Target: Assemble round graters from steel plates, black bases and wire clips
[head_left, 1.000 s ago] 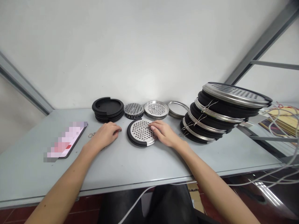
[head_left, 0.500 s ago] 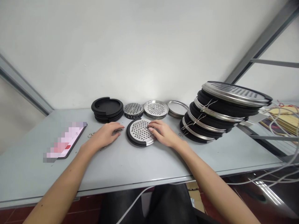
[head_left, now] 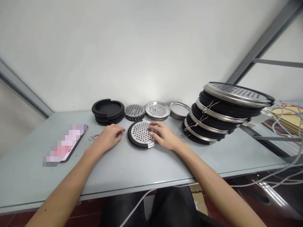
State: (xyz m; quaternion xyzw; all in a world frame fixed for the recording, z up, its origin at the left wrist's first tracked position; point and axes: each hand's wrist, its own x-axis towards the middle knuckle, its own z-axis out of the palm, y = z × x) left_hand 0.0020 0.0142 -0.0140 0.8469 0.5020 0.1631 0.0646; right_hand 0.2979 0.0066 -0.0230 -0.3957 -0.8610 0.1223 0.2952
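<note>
In the head view, a round perforated metal grater (head_left: 141, 131) with a black rim around its left side lies flat on the table. My right hand (head_left: 163, 135) rests over its right part, thumb and fingers apart and touching the plate. Left of the grater, my left hand (head_left: 109, 135) is curled low over the tabletop, its fingers closed around a small metal wire clip (head_left: 120, 133) that shows only partly. More metal rings and clips (head_left: 93, 137) lie beside that wrist, partly hidden by it.
Along the wall stand black round bases (head_left: 108, 110), small grater discs (head_left: 134, 111), perforated plates (head_left: 157, 110) and plain metal lids (head_left: 180, 109). At the right leans a tall stack of assembled graters (head_left: 217, 110) with wire clips. A phone (head_left: 67, 143) lies left; white cables (head_left: 284, 171) hang right.
My left hand has shifted slightly, and more of the metal clip and the rings beside it shows. My right hand stays on the grater.
</note>
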